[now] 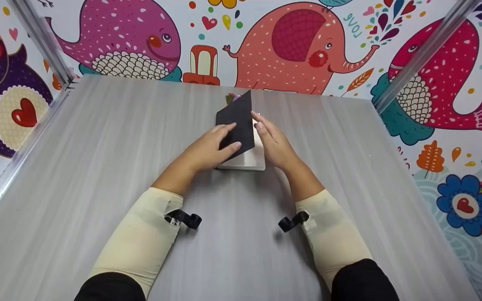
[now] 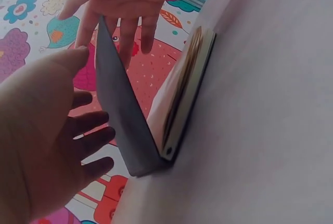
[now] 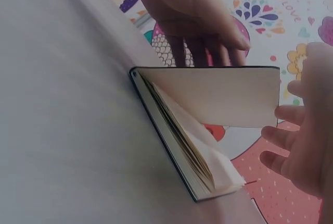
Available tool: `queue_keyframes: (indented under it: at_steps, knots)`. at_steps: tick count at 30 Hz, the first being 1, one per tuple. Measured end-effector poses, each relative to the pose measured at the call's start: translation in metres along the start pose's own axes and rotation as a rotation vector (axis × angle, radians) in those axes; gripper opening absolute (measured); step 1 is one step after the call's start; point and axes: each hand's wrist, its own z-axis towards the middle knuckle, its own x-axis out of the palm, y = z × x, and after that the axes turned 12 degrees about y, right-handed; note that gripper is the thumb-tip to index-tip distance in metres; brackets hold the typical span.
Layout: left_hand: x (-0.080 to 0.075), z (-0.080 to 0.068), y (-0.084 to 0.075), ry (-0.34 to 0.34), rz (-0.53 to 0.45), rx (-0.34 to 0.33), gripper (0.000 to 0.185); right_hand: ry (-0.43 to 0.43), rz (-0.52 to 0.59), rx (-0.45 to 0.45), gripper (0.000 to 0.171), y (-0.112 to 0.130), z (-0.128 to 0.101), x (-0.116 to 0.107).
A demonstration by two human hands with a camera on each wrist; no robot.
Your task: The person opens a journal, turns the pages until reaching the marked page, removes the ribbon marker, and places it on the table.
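**Notebook on table, cover raised between both hands**

Nearest the head camera: two forearms in cream sleeves [image 1: 140,246], black cuffs at the frame bottom, a small black clip on each sleeve.

Largest item: grey wood-grain table [image 1: 78,167], filling most of the head view, bounded at the back and sides by cartoon-animal walls [image 1: 295,42] with metal corner rails.

Notebook [image 1: 245,161] lying flat near the table centre, towards the back edge, well away from the side rails. Black cover [image 1: 237,123] lifted on its hinge and standing steeply, outer black face towards the left hand, pale inner face [image 3: 218,96] towards the right. Page block [image 3: 192,151] resting on the table, top leaves slightly fanned and lifting near the spine.

Left hand [image 1: 211,146]: fingers straight and loosely spread, fingertips against the black outer face of the cover near its lower edge; thumb on the near side. No curl around the cover.

Right hand [image 1: 272,142]: fingers extended, close together, just beside the cover's free edge on the inner side; actual contact with the cover cannot be told from any view.

Small coloured object [image 1: 232,98] partly hidden behind the cover's top corner, too little visible to identify.
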Motion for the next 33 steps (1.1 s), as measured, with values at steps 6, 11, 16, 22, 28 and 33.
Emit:
queue_keyframes:
  at_steps: [6,11,16,22,28,33]
  knots:
    - [-0.001,-0.002,-0.009,-0.068,-0.012,0.043,0.079,0.070,0.081,-0.063,0.058,0.006,-0.001,0.006]
    - [-0.001,-0.003,-0.012,-0.128,-0.041,0.082,0.081,0.124,0.150,-0.117,0.062,0.008,-0.001,0.011]
    - [-0.003,-0.004,-0.015,-0.191,-0.061,0.099,0.084,0.154,0.170,-0.164,0.080,0.012,-0.001,0.017]
    - [-0.006,-0.007,-0.018,-0.258,-0.074,0.081,0.082,0.194,0.223,-0.166,0.079,0.016,-0.002,0.022]
    - [-0.015,-0.010,-0.018,-0.326,-0.114,0.062,0.076,0.148,0.212,-0.144,0.058,0.013,0.000,0.020]
    - [-0.025,-0.014,-0.016,-0.373,-0.137,0.041,0.077,0.057,0.097,-0.021,0.061,0.006,0.000,0.014]
